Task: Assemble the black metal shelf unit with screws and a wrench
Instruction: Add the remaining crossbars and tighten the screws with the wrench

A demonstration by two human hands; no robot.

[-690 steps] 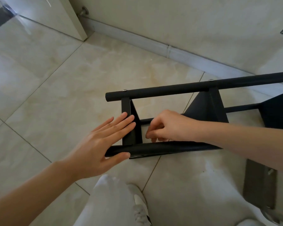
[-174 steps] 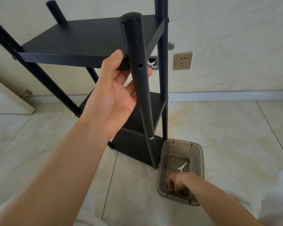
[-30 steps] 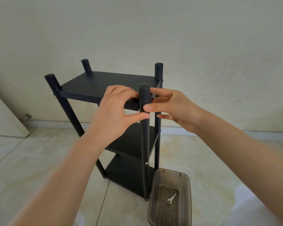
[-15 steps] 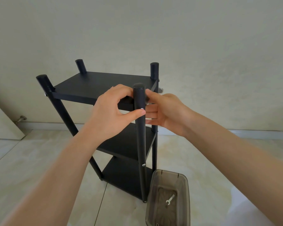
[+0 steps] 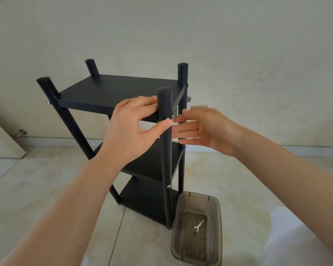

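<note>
The black shelf unit (image 5: 123, 93) stands upright on the floor. The left hand (image 5: 131, 129) grips its near-right post (image 5: 164, 143), thumb pressing a screw (image 5: 168, 119). The right hand (image 5: 204, 129) hovers beside it, fingers straight. Keep the screw square until its threads bite, then fetch the wrench (image 5: 198, 225) from the tray (image 5: 217, 227).

Matt black metal shelf unit (image 5: 119, 91), small shiny metal screw (image 5: 167, 119) just above the left thumb tip, smoky translucent glossy plastic tray (image 5: 197, 230), bright metal wrench (image 5: 198, 225), polished floor tiles (image 5: 37, 189)
</note>
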